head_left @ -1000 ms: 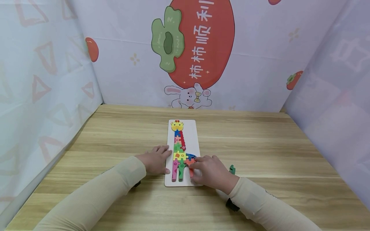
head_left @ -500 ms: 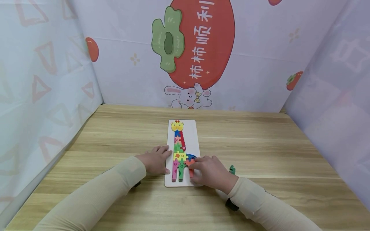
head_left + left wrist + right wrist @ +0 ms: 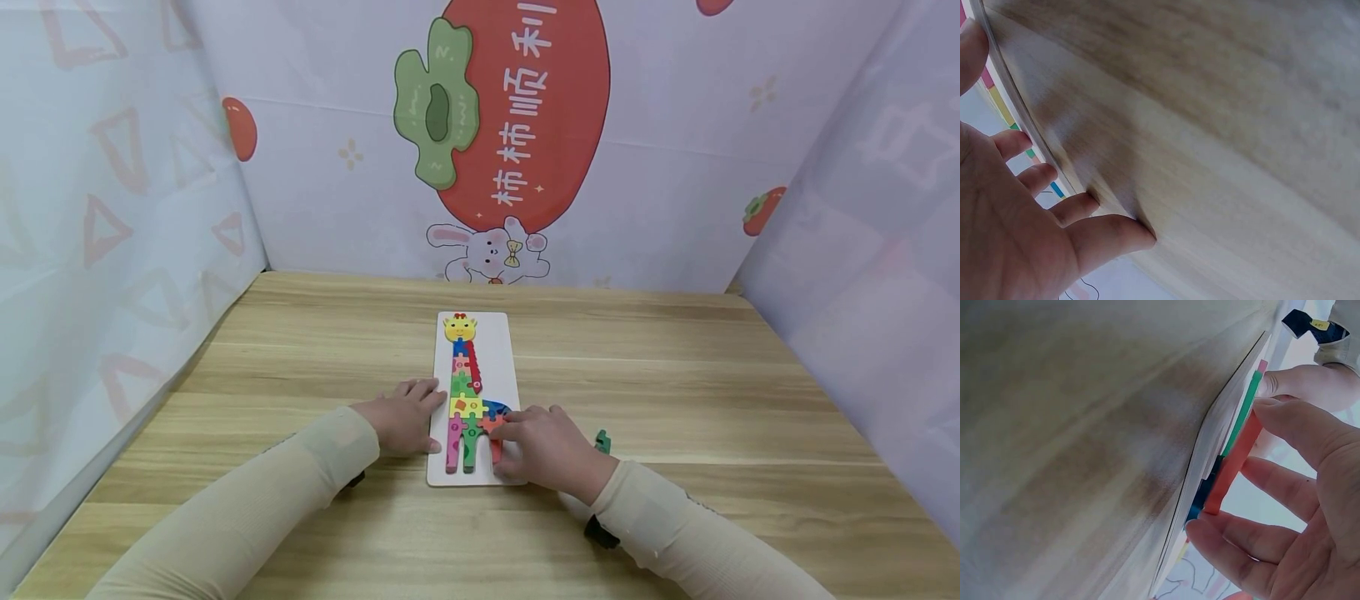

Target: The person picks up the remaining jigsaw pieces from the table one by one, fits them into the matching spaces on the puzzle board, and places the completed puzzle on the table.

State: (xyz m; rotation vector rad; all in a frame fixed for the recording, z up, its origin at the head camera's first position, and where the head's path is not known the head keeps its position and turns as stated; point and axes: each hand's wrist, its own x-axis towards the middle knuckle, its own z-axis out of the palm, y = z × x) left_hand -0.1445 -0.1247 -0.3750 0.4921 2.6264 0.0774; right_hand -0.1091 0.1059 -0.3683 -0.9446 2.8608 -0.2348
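Observation:
A giraffe jigsaw puzzle of colourful numbered pieces lies on a white board (image 3: pixel 495 354), its yellow head piece (image 3: pixel 460 327) at the far end. My left hand (image 3: pixel 405 418) rests at the board's left edge, fingers spread, the thumb on its lower left part. With thumb and fingers my right hand (image 3: pixel 551 446) holds an orange-red puzzle piece (image 3: pixel 1235 465) at the giraffe's hind leg. In the right wrist view this piece stands a little proud of the dark blue piece (image 3: pixel 1205 490) and the green leg piece (image 3: pixel 1244 409). My right hand partly hides it in the head view.
A small green puzzle piece (image 3: pixel 603 442) lies on the wooden table (image 3: pixel 675 375) just beyond my right wrist, partly covered by it. Printed cloth walls (image 3: pixel 660 150) stand at the back and both sides of the table.
Both hands and the board stay in nearly the same place. The orange-red puzzle piece shows only a very slight shift, if any.

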